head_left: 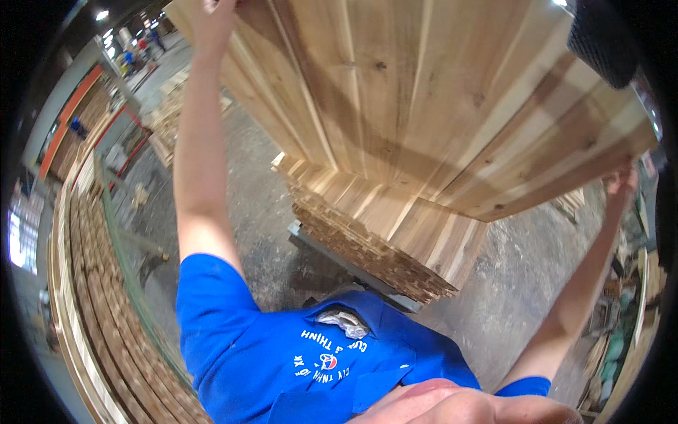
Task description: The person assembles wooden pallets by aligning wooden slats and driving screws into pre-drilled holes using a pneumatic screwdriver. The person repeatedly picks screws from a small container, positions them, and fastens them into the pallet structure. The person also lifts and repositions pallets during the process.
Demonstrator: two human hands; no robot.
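A large wooden panel (395, 92), made of pale and brown boards joined side by side, is raised and tilted in front of me. My left hand (220, 7) grips its far left edge, partly cut off by the top of the picture. At the right corner, my right hand (621, 181) is closed on the panel's edge, with some fingers hidden. Under it lies a stack of similar panels (395, 212) with uneven layered sides. The raised panel's lower edge meets or overlaps the stack's top; whether they touch I cannot tell.
A metal support (353, 265) is under the stack on a grey concrete floor (522, 283). Long piled boards (116, 304) run along my left. An orange-framed rack (78, 120) and several people stand far left. Wood pieces (600, 353) and other clutter lie right.
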